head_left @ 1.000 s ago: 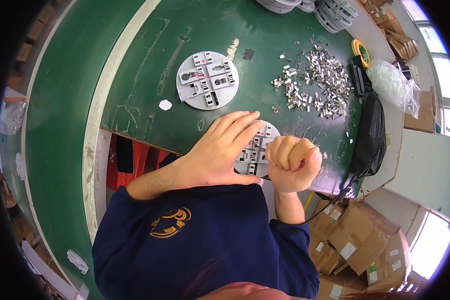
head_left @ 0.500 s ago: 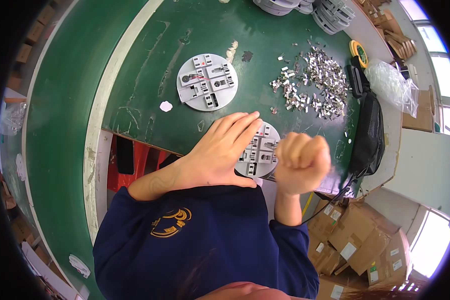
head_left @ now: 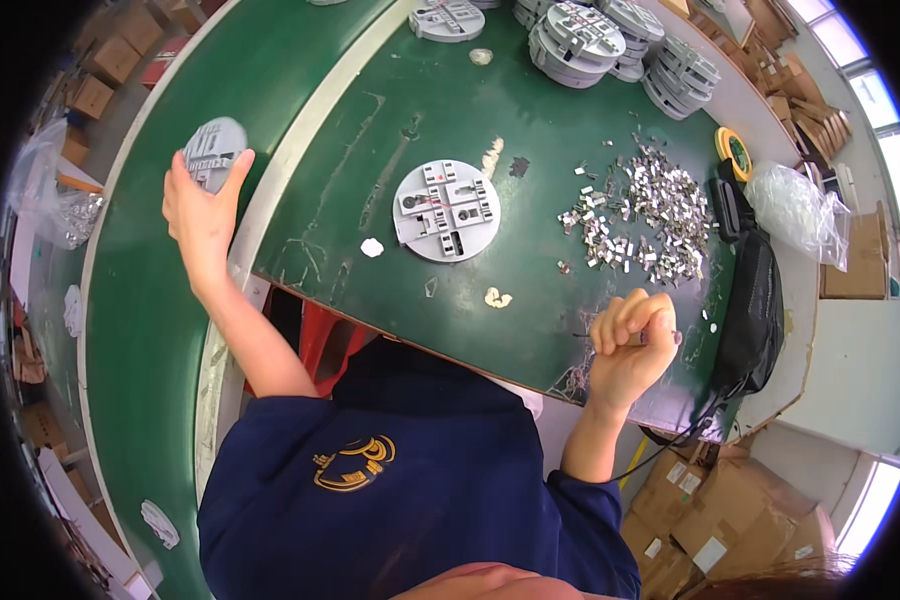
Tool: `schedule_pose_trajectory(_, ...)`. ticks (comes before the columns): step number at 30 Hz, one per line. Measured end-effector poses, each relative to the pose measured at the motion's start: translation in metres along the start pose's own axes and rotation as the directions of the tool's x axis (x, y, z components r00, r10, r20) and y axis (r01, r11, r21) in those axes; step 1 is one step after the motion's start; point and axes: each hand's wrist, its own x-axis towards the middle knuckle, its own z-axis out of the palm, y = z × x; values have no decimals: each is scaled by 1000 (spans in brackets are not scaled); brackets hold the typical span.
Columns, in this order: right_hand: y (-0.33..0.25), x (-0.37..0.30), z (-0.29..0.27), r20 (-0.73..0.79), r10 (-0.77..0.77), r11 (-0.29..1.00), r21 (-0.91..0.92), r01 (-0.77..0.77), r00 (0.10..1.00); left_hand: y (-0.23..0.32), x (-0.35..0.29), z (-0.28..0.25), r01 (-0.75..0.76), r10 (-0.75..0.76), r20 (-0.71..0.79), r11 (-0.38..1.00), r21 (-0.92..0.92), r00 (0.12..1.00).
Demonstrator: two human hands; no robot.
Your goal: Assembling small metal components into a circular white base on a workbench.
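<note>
Out to the left, my left hand (head_left: pixel 202 225) grips a round grey plastic base (head_left: pixel 213 150) between thumb and fingers, over the green conveyor belt (head_left: pixel 135 310). The base is tilted, and I cannot tell if it touches the belt. My right hand (head_left: pixel 630 350) is closed above the right front of the green table. A thin dark tip shows at its fingers and a small end at its other side; what it holds I cannot make out. Another round grey base (head_left: pixel 446 212) lies flat mid-table, with raised slots and a short red wire.
Small metal clips (head_left: pixel 650 210) are heaped at the table's right. Stacked grey bases (head_left: pixel 575 45) stand at the back. A yellow tape roll (head_left: pixel 733 153), clear plastic bag (head_left: pixel 798 205) and black pouch (head_left: pixel 750 300) line the right edge. Cardboard boxes (head_left: pixel 730 510) lie below right.
My left hand has carried the round base from the table's front edge leftward over the belt. My right hand has parted from that base and stays closed. The whole view has shifted.
</note>
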Motion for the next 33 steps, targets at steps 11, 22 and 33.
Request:
schedule_pose_trajectory(11, -5, -6, -12, 27, -67, 973, -221, 71, 997, 89, 162, 112, -355, 382, 152, 918, -177, 912)
schedule_pose_trajectory(22, -1, 28, -20, 69, -156, 309, -944, 115, 985, 73, 280, 259, 9, -7, -11, 993, 121, 1000)
schedule_pose_trajectory(33, 21, 32, -16, 246, 177, 157, -963, 219, 953, 109, 236, 192, -269, 288, -121, 558, -785, 950)
